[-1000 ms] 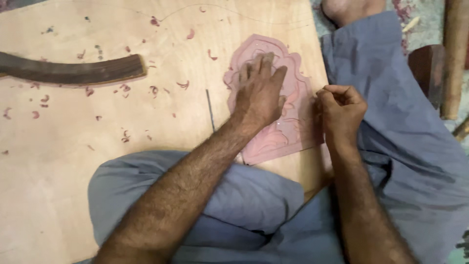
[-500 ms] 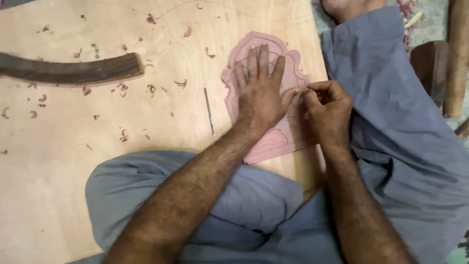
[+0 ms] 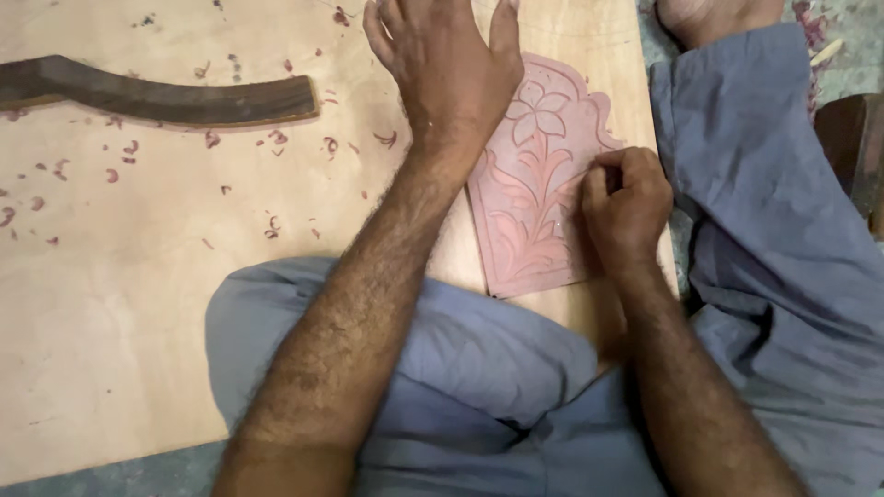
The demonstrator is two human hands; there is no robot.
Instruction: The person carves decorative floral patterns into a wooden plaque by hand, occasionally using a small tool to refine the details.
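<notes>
We see a pink carved panel (image 3: pixel 539 184), cut with a flower and leaves in relief, lying flat on a pale plywood board (image 3: pixel 138 304). The right hand (image 3: pixel 626 207) rests on the panel's right edge, its fingers curled in tight; whether they pinch something small there we cannot tell. The left hand (image 3: pixel 447 64) lies spread and flat over the panel's upper left corner, fingers wide, holding nothing, with its forearm crossing the panel's left side. Left of the panel, small pinkish shavings (image 3: pixel 276 225) are scattered over the board. Farther left of the panel lies a dark curved strip of wood (image 3: pixel 166 97), well apart from it. Below the panel are the person's knees in grey-blue trousers (image 3: pixel 479 368). Beyond the panel's upper right we see a bare foot (image 3: pixel 704 18).
</notes>
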